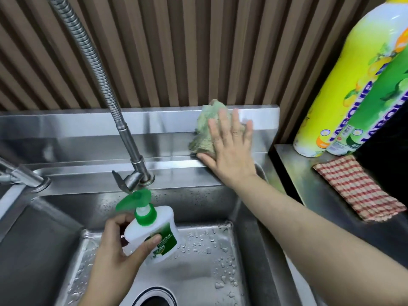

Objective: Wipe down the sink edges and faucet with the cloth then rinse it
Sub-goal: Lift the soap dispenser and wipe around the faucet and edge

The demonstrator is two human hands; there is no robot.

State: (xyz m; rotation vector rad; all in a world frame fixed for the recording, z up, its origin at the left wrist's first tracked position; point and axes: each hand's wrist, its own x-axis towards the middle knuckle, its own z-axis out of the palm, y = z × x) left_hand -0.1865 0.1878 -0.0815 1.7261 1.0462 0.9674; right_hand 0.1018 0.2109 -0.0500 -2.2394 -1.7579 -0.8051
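Near: left hand (120, 246) holds a soap pump bottle (154, 230) lifted over the wet sink basin (205, 257), fingers wrapped around its body. Far: right hand (229, 149), fingers spread flat, presses the green cloth (205, 131) against the rear sink ledge (172, 160), right of the faucet (134, 155). Judged step: wiping the back edge; next, sweep toward the faucet base, which obstructs; detergent bottles (353, 89) and a checked rag (357, 188) sit on the right surface (293, 164).

place: likely kitchen | steel sink (88, 138) | detergent bottles (344, 89)
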